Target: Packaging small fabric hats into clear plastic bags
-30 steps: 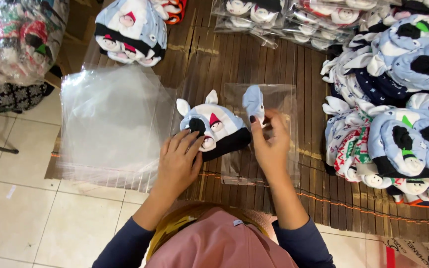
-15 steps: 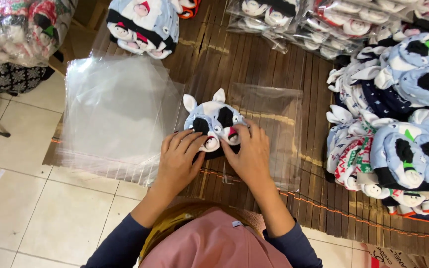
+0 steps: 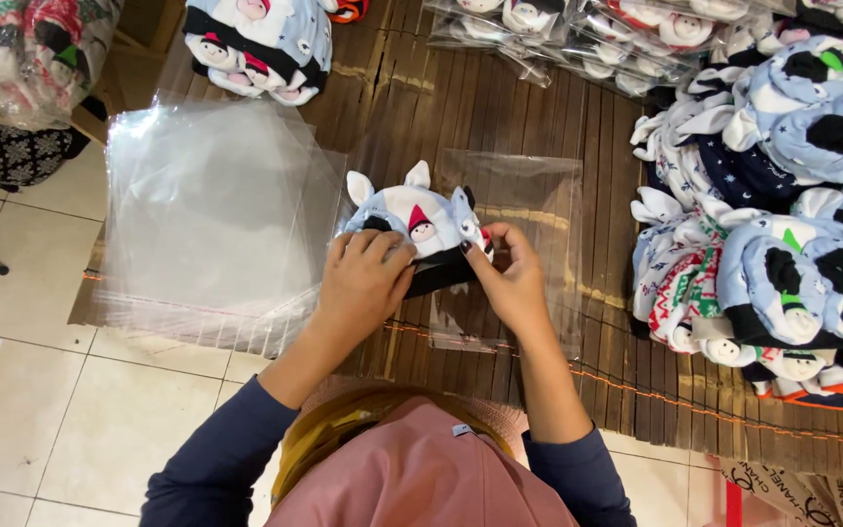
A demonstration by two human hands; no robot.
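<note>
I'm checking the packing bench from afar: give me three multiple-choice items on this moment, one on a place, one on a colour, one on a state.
1. Where does the stack of clear bags lie from the cap in hand?
A. To its left
B. To its right
C. Under the pile of caps

2. What colour is the band along the light blue cap edge nearest the person?
A. Yellow
B. Black
C. Green

3. How is the cap held?
A. By one hand only
B. By both hands
C. Lying untouched

Answers: 1 A, the stack sits on the mat's left part. 2 B, a black band shows between the hands. 3 B, the left hand and right hand both grip it over a clear bag.
</note>
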